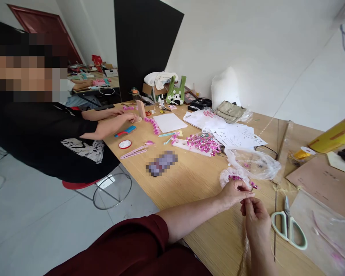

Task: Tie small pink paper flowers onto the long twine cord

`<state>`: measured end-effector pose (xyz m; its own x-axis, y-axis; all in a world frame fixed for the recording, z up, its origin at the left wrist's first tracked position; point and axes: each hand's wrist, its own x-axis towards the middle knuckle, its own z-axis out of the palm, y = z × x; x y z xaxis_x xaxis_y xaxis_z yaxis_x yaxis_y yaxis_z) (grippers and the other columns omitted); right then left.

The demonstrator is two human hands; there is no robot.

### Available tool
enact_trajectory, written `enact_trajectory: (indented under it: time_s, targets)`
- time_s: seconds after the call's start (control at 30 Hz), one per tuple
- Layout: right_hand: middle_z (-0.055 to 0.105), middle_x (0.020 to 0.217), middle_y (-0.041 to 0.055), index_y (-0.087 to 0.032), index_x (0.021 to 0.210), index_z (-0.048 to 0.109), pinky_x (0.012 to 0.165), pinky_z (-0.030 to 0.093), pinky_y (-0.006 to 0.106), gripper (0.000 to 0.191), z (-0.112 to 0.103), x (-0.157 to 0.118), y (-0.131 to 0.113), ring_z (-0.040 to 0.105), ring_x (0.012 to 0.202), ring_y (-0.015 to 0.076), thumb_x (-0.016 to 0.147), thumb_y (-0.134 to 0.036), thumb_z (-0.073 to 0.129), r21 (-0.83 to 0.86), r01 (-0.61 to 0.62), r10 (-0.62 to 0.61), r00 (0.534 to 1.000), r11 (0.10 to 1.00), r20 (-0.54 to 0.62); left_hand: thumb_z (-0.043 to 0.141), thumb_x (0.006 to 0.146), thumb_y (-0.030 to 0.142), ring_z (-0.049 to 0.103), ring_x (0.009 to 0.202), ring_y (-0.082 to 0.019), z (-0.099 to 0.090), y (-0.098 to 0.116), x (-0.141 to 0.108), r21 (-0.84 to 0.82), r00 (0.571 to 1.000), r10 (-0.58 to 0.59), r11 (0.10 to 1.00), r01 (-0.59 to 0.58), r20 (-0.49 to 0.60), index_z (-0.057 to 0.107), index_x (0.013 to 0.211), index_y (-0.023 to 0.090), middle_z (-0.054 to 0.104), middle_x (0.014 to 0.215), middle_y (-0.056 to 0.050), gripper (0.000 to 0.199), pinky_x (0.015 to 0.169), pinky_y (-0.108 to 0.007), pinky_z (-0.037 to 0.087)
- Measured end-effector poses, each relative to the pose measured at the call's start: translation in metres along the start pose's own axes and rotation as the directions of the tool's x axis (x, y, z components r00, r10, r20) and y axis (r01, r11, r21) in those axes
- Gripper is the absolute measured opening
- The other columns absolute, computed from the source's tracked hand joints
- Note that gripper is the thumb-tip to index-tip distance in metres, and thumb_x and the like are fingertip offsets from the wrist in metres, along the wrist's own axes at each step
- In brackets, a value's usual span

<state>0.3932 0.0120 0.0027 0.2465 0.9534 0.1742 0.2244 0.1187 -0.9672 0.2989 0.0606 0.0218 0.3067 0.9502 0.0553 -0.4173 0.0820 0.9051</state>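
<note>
My left hand [234, 193] pinches a small pink paper flower [253, 186] over the wooden table [201, 180]. My right hand [256, 220] sits just below it, fingers closed on a thin straw-coloured stem [244, 251] that hangs down toward me. A frilly white and pink lace piece [231, 175] lies right behind my left hand. Pale green scissors [289, 226] rest on the table to the right of my hands.
A crumpled clear plastic bag [254, 163] lies behind my hands. A white board heaped with pink flowers [204, 143], white paper sheets [235, 136] and a beige pouch [230, 111] sit farther back. A person in black works at the table's left side.
</note>
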Motion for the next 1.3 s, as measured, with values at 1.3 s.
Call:
enact_trajectory:
  time_s: [1.3]
  targets:
    - [0.047, 0.050, -0.0036, -0.019, 0.070, 0.051, 0.046, 0.032, 0.023, 0.029, -0.005, -0.002, 0.002, 0.042, 0.044, 0.0111, 0.082, -0.044, 0.044, -0.209, 0.104, -0.096, 0.994, 0.972, 0.050, 0.067, 0.064, 0.041, 0.044, 0.056, -0.007, -0.005, 0.009, -0.014, -0.013, 0.990, -0.003, 1.000, 0.005, 0.138, 0.060, 0.078, 0.010, 0.051, 0.065, 0.000, 0.035, 0.054, -0.021, 0.035]
